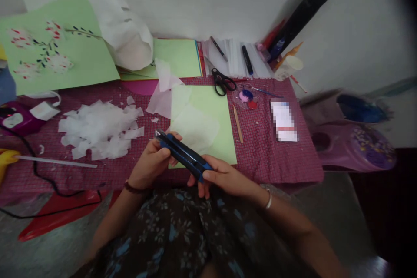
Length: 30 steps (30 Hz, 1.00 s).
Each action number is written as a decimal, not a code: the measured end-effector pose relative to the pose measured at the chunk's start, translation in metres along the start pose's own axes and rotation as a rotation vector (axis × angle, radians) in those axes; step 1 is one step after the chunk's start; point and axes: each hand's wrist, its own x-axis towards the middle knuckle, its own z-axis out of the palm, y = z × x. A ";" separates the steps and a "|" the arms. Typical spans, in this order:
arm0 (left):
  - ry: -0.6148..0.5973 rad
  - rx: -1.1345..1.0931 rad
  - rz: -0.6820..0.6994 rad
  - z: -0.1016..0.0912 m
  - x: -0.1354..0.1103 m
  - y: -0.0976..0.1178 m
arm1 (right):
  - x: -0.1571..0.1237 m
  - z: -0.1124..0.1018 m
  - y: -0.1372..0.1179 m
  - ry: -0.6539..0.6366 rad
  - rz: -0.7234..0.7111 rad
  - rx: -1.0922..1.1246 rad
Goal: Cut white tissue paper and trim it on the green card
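A blue and black utility knife (186, 155) is held in both hands above the near edge of the table. My left hand (152, 156) pinches its metal tip end, thumb on top. My right hand (222, 175) grips the other end of the handle, with the thumb along its side. How far the blade sticks out I cannot tell. Just beyond the knife lies a light green sheet of paper (224, 139), with translucent white tissue pieces (198, 124) on it. To the left is a heap of cut white tissue squares (100, 128).
Scissors (221, 82), a wooden stick (238, 125), paint blobs (246, 95) and a pixelated white card (284, 120) lie to the right. Behind them are pens on white strips (230, 63). At left are a green flower picture (58, 47) and a yellow glue gun (8, 156) with a glue stick.
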 end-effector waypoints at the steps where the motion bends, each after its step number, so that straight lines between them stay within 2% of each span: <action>1: -0.016 0.025 -0.004 -0.001 -0.001 0.002 | -0.001 0.001 0.002 0.021 0.007 -0.026; 6: -0.078 0.206 -0.066 0.004 -0.008 0.015 | -0.004 0.002 0.008 0.108 0.010 -0.209; 11: -0.141 0.247 -0.057 0.014 -0.009 0.022 | -0.004 0.000 0.009 0.147 -0.003 -0.390; 21: -0.116 0.227 -0.117 0.013 -0.012 0.014 | 0.006 0.002 0.009 0.214 0.026 -0.431; 25: -0.176 0.294 -0.113 0.016 -0.009 0.016 | 0.008 0.002 0.009 0.197 0.010 -0.436; 30: -0.376 0.401 -0.175 0.018 -0.002 0.004 | 0.012 -0.001 0.010 0.129 -0.072 -0.395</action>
